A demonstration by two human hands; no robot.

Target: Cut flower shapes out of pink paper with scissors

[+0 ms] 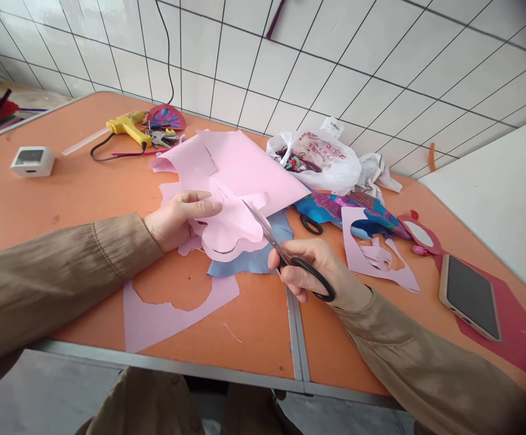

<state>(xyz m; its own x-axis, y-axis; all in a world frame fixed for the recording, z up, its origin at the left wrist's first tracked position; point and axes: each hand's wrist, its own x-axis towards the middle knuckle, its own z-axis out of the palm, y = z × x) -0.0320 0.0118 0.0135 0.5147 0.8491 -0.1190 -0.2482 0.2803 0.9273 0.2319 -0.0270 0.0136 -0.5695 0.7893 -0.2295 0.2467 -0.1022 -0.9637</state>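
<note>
On the far left of the orange table (86, 193), a white box (33, 162) with a dark panel on top sits alone. To its right lies a yellow glue gun (129, 128), its black cord looping over the tabletop, with a clear stick poking out of its back end, and just beside it a bunch of keys (165, 138) next to a red, patterned half-round piece (167, 116). Below these, the left hand (176, 219) has its grip closed on the pink cutout (233, 226), a rounded, lobed shape held above the table, with the thumb on top. A large pink sheet (249, 163) lies behind it, and a pink scrap (176, 320) with a curved bite out of its edge lies nearer the table's front. Blue material (251, 260) shows under the cutout. Right of that, the right hand (311, 269) grips the black-handled scissors (285, 254), whose blades point up and left against the cutout's right side. Behind the right hand, a white plastic bag (321, 163) stands by the tiled wall (245, 60), with shiny blue and purple material (358, 211) in front of it. Another cut pink scrap (354, 249) lies nearer, then a small red-framed oval (419, 234), and at the far right a phone (470, 296) rests partly on a red sheet (517, 332).
</note>
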